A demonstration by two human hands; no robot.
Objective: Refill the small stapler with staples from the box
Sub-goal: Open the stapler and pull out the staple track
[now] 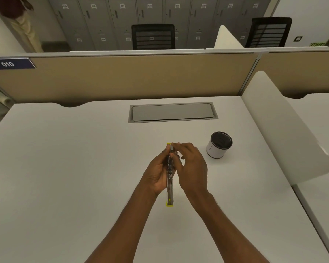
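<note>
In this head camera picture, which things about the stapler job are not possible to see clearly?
- Stapler, head view: the left hand and right hand cover its middle, so whether staples are inside cannot be told.
- Right hand fingertips: whether they hold staples is too small to tell.
- Staple box: not visible on the desk.
- Cup: its dark inside hides any contents.

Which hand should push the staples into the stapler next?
Probably the right hand. The left hand is wrapped around the slim yellow-ended metal stapler, keeping it steady above the white desk, while the right hand's fingertips are already pinching at its far end.
</note>
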